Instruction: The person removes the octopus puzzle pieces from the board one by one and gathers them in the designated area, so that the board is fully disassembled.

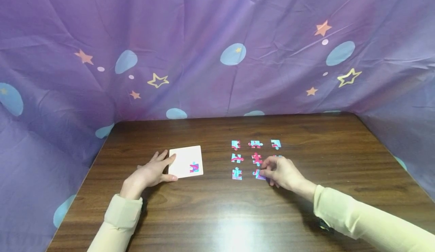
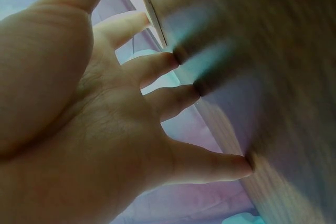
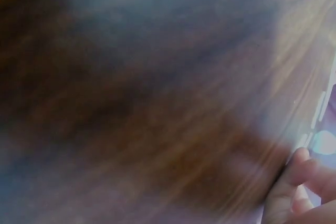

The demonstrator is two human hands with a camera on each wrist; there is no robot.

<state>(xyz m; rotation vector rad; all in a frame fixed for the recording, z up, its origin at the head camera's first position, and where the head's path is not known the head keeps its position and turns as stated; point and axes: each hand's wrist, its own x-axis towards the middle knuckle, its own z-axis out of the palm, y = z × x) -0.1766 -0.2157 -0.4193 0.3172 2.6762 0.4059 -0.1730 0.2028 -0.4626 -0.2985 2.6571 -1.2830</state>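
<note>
My left hand (image 1: 153,170) rests at the left side of a white square puzzle board (image 1: 181,158), fingers spread and nearly straight. Its thumb and index finger touch the board; in the left wrist view the other fingertips press on the table. One jigsaw piece (image 1: 194,167) lies near the board's lower right corner. My right hand (image 1: 283,172) pinches a purple-and-blue jigsaw piece (image 1: 259,174) at the front of the loose pieces, its fingers curled and covering part of it. The right wrist view catches only bent fingers (image 3: 294,187) at the lower right corner.
Several pink-and-blue jigsaw pieces lie in rows, including a middle piece (image 1: 256,159) and a far-left piece (image 1: 236,144). Another piece (image 1: 277,156) is partly hidden behind the right hand. A purple patterned cloth (image 1: 204,89) hangs behind the brown wooden table (image 1: 190,214).
</note>
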